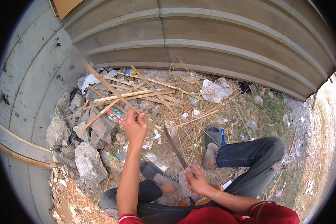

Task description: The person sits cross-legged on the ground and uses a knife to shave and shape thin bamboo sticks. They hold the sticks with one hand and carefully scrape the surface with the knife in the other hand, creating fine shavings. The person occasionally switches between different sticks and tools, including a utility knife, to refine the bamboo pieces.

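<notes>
My left hand [135,127] is closed on one end of a long bamboo strip [104,83], which slants up and away to the left above the ground. In my right hand [197,182] is a long knife [174,145], its dark blade pointing up and slightly left, apart from the strip. Something pale and translucent, perhaps plastic wrapping [183,183], surrounds the handle area; the fingers partly hide it. Beyond my left hand lies a loose, crisscrossed pile of bamboo strips [153,95].
Grey rocks [89,162] are heaped to the left, beside a pale panel wall [37,82]. A ribbed metal fence [212,33] runs across the far side. Dry grass and litter, including a white crumpled sheet [215,90], cover the ground. My sandalled feet [212,143] flank the knife.
</notes>
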The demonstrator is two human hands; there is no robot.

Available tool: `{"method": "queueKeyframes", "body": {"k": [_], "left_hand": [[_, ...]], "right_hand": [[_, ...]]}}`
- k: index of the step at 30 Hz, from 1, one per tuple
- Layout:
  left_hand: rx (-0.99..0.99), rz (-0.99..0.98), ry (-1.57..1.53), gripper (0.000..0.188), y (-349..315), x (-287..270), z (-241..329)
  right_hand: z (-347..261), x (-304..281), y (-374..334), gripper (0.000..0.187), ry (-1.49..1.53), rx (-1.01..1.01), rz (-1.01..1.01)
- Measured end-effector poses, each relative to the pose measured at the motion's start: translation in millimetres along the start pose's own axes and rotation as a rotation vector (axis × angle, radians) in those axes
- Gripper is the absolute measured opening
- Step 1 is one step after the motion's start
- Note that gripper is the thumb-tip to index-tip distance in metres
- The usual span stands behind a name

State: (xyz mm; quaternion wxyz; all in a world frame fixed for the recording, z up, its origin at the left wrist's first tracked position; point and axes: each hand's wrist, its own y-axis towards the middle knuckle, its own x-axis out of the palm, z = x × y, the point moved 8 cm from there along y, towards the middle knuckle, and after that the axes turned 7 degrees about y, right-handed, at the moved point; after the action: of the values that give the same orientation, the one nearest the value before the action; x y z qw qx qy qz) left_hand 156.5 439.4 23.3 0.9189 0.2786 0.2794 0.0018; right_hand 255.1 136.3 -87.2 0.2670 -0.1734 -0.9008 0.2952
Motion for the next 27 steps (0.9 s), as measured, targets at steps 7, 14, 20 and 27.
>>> {"method": "queueKeyframes", "body": {"k": [7,14,20,27], "left_hand": [[-0.068,0.017,-0.006,0.009,-8.8,-14.8,-25.7],[-0.059,-0.007,-0.071,0.010,-4.4,0.4,-12.4],[-0.124,-0.025,0.003,0.010,-6.6,-21.1,-41.0],[-0.038,0.040,0.002,0.011,-10.1,-9.6,-16.8]], "right_hand": [[-70.8,3.9,-28.2,0.037,0.179,-0.389,0.010],[-16.8,0.2,-10.3,0.038,-0.087,-0.222,-0.083],[-98.9,23.0,-38.0,0.040,0.095,-0.479,-0.020],[-33.5,5.2,-26.1,0.044,-0.326,-0.607,0.040]]}}
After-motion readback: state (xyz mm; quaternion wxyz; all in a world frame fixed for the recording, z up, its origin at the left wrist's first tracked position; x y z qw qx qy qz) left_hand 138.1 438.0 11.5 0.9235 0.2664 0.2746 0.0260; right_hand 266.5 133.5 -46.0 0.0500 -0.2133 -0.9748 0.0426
